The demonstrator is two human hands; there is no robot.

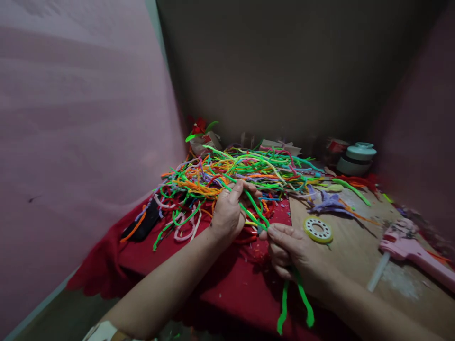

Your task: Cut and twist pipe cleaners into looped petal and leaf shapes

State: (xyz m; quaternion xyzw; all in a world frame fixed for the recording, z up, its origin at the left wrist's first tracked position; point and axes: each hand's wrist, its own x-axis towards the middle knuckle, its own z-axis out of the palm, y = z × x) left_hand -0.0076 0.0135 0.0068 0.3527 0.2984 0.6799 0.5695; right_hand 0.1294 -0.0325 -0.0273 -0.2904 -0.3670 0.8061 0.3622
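Note:
Bright green pipe cleaners stretch between my two hands above the table's front. My left hand is closed, pinching them between thumb and fingers. My right hand grips the same pipe cleaners lower down and to the right, and two green ends hang below it. Just behind my hands lies a large tangled heap of coloured pipe cleaners in green, orange, purple, red and other colours. Part of each hand's fingers is hidden from view.
A red cloth covers the table's left part; bare board shows at right. On the board lie a yellow-rimmed ring with holes, a purple fuzzy piece and a pink glue gun. A lidded jar stands behind.

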